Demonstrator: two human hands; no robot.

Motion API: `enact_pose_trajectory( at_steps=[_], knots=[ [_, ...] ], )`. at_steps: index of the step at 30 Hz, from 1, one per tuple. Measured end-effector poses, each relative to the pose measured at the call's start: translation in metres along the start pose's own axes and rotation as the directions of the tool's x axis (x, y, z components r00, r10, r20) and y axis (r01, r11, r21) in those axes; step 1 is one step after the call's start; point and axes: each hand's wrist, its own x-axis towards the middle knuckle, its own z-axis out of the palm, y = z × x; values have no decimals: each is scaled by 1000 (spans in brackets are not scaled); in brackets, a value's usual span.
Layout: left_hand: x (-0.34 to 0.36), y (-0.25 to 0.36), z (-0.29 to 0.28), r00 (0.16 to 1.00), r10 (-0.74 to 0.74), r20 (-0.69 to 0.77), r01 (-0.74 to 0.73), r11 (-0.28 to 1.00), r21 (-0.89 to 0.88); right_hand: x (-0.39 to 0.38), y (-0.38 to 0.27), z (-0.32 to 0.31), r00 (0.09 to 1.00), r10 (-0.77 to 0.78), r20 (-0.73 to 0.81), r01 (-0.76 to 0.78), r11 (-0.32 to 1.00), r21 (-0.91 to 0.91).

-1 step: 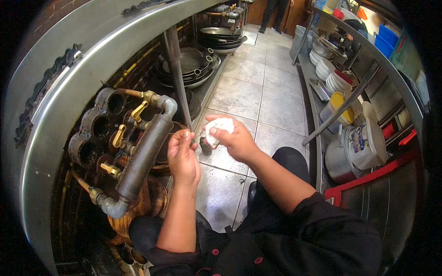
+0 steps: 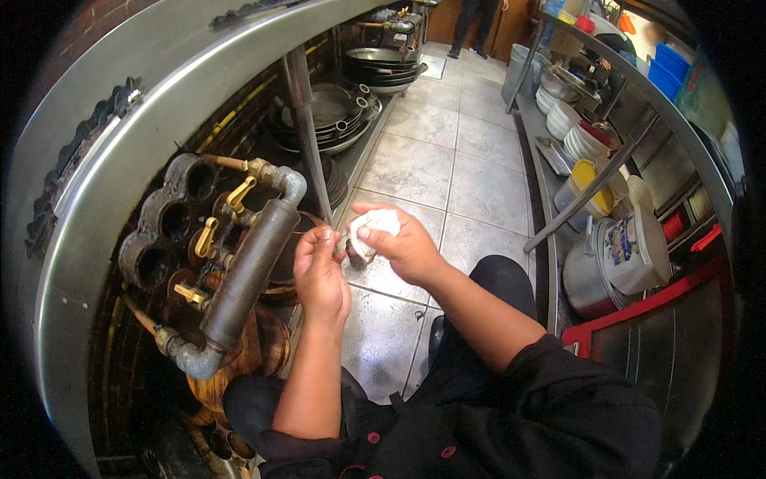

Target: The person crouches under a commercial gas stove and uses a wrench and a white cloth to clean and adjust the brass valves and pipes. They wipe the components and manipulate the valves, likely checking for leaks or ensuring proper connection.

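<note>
My right hand (image 2: 413, 254) is closed round a crumpled white cloth (image 2: 381, 224), its thumb pressing on the cloth's front. Just to the left, my left hand (image 2: 321, 275) is raised with thumb and fingers pinched together. Whatever sits in that pinch is too small to make out. The fingertips of both hands are close together, above the tiled floor. Left of my hands runs a thick dark pipe (image 2: 250, 275) with several yellow-handled valves (image 2: 206, 237) alongside it. Round sooty burner openings (image 2: 172, 219) lie behind the valves.
A steel counter edge (image 2: 163, 84) curves over the left side. Black pans (image 2: 329, 108) are stacked on the low shelf beyond a metal leg (image 2: 303, 120). At right, a shelf holds white bowls (image 2: 581, 145) and a large pot (image 2: 592, 267). Another person's legs (image 2: 475, 28) stand far ahead.
My right hand and the cloth have shifted slightly left and down, closer to my left hand's fingertips. My left hand has barely moved.
</note>
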Motion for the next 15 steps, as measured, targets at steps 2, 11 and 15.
enact_pose_trajectory(
  at_steps=[2,11,15],
  knots=[
    [-3,-8,-1,998,-19,56,19,1000,-1,-2,8,5,999,16,-30,-16,1000,-10],
    [5,18,-3,905,426,-18,-273,612,743,4,-10,-19,972,-154,-175,63,896,-440],
    [-2,37,8,822,353,446,-539,233,809,4,-12,-14,966,-259,-22,181,732,-657]
  ],
)
